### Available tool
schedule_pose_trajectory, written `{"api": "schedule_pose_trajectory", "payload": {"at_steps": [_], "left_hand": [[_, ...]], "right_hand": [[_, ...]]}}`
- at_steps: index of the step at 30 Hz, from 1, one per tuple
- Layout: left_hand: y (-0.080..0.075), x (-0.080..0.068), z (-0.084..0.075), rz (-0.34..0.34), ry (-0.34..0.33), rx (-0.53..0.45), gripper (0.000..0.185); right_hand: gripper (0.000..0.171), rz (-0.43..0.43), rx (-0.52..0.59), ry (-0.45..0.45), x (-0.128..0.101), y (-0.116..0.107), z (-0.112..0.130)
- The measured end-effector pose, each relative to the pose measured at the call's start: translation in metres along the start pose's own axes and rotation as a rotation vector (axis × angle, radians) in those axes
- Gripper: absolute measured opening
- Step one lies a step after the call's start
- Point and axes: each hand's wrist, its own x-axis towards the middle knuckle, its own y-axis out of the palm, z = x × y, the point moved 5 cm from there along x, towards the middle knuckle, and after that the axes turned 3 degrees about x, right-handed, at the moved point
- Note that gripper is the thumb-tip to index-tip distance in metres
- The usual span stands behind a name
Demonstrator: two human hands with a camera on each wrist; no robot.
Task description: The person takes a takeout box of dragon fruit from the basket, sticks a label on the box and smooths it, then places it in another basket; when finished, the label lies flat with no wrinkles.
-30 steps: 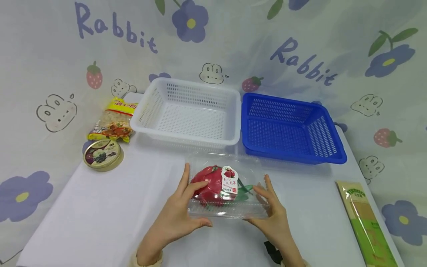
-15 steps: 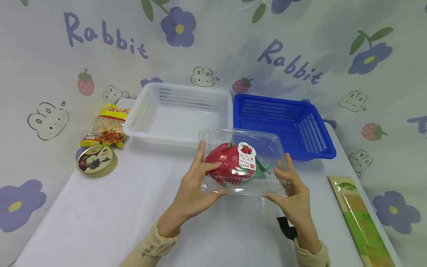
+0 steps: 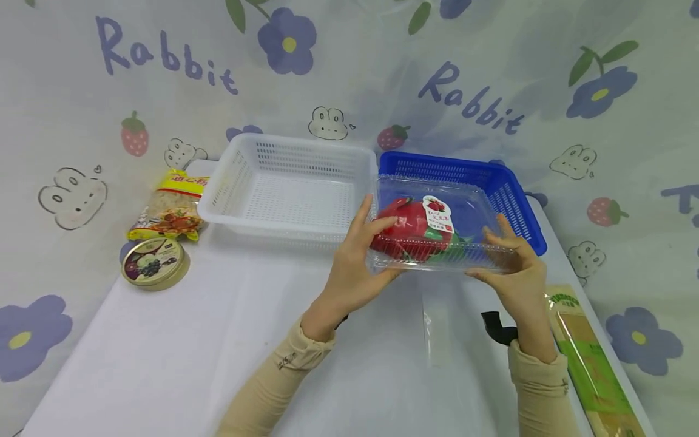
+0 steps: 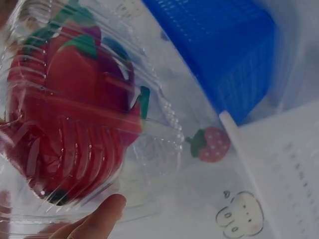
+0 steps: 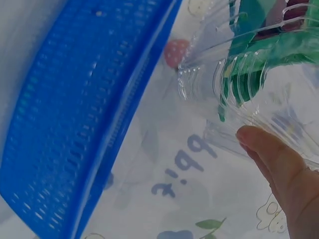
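Note:
A clear plastic clamshell box (image 3: 437, 224) with a red dragon fruit (image 3: 409, 227) and a white label inside hangs in the air over the near edge of the blue basket (image 3: 516, 200). My left hand (image 3: 360, 261) grips its left end, thumb under, fingers on top. My right hand (image 3: 513, 267) holds its right end the same way. In the left wrist view the red fruit (image 4: 70, 124) fills the frame behind ribbed plastic, with a fingertip (image 4: 102, 216) below. The right wrist view shows the box's corner (image 5: 249, 84) beside the blue basket (image 5: 75, 124).
A white basket (image 3: 295, 188) stands left of the blue one. At the far left lie a yellow snack bag (image 3: 172, 206) and a round tin (image 3: 155, 262). A green flat packet (image 3: 592, 358) lies at the right table edge. A printed cloth hangs behind.
Both hands have lifted the clamshell box off the table and carried it up and to the right, from the table's front middle to over the blue basket.

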Motion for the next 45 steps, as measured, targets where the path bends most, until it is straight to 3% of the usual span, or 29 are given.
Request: {"api": "schedule_pose_trajectory", "payload": {"at_steps": [7, 10, 18, 27, 36, 45], "left_hand": [[0.027, 0.012, 0.009, 0.015, -0.031, -0.001, 0.077], [0.037, 0.010, 0.016, 0.043, -0.053, 0.006, 0.080], [0.055, -0.001, 0.038, 0.125, -0.145, 0.064, 0.080], [0.073, -0.014, 0.060, 0.155, -0.260, 0.223, 0.071], [0.090, -0.020, 0.073, 0.234, -0.338, 0.320, 0.077], [0.092, -0.019, 0.073, 0.235, -0.325, 0.382, 0.079]], "right_hand": [[0.054, -0.039, -0.054, 0.026, 0.023, -0.026, 0.004], [0.056, -0.044, -0.048, 0.066, 0.032, -0.035, 0.001], [0.056, -0.074, -0.184, 0.133, 0.059, -0.052, -0.010], [0.059, -0.055, -0.523, 0.218, 0.095, -0.049, -0.039], [0.061, 0.013, -0.564, 0.249, 0.120, -0.039, -0.055], [0.066, 0.098, -0.627, 0.301, 0.135, -0.039, -0.065]]}}
